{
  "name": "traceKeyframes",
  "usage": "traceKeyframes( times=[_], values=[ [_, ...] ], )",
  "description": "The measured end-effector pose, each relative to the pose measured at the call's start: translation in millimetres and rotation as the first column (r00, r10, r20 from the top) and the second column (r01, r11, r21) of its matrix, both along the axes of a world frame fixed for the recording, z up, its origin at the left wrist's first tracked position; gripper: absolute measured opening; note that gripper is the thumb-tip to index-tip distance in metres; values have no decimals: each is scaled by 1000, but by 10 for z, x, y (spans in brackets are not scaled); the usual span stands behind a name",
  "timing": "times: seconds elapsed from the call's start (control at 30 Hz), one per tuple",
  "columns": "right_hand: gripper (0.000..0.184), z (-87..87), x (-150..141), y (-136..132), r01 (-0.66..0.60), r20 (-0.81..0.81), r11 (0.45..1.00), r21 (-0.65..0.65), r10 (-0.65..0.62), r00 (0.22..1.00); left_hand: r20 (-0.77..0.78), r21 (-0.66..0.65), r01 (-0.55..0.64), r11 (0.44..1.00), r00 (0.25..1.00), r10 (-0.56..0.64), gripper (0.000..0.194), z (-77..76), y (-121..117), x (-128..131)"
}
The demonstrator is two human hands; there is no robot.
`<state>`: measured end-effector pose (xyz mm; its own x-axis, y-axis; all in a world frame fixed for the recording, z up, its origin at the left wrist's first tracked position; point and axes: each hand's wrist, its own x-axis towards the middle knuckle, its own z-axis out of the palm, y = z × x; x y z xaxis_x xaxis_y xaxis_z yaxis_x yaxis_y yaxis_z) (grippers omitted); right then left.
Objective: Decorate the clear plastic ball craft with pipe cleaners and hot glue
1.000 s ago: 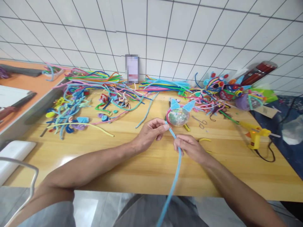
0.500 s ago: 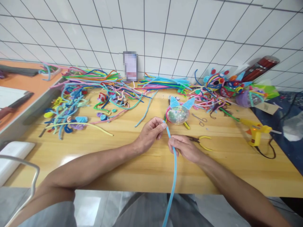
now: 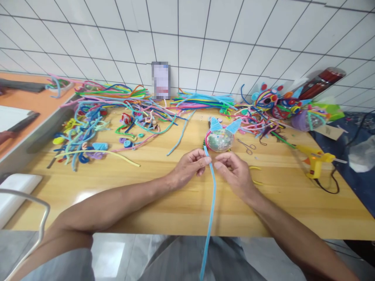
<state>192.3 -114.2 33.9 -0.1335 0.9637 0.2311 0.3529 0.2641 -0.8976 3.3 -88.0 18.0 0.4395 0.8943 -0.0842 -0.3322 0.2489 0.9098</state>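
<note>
L hand (image 3: 191,166) pinching blue pipe cleaner (image 3: 213,191) nr its top end; R hand (image 3: 237,173) just beside it, thumb & fingers slightly apart.
Pipe cleaner runs down past table (image 3: 146,207) edge, below clear ball (image 3: 220,141) w/ blue ears; scissors (image 3: 247,146) nr ball.

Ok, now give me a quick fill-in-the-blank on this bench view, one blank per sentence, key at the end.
The left hand pinches a fuzzy stem whose colour is light ____.
The clear ball has pointed ears on top, ____ in number.
The glue gun has a body coloured ____.

Missing words: blue; two; yellow.
</note>
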Motion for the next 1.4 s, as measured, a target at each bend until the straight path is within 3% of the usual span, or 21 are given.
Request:
traceKeyframes(
  times=[0.13,0.23,0.37,0.53,0.97,1.4],
  values=[
    [3,28,-13,-16,21,99,961,275,-50,994,-20,-10,0,1000,1000,0,58,-20,-2,16],
    [4,51,-46,-24,-28,165,936,351,-32,986,-33,-10,-7,1000,999,6,58,-31,-4,20],
    [11,52,-65,-17,-37,184,938,343,-29,983,-34,-4,10,1000,999,-10,57,-60,-10,16],
    [15,28,-37,9,-97,151,966,239,62,987,20,-64,73,995,997,-72,58,-77,-45,31],
    [15,-49,103,-19,-103,40,984,149,98,994,89,-227,133,965,989,-115,61,34,-63,16],
    [13,45,-12,-24,-115,239,936,331,35,970,94,-213,135,968,989,-117,60,-35,-81,30]
  ],
)
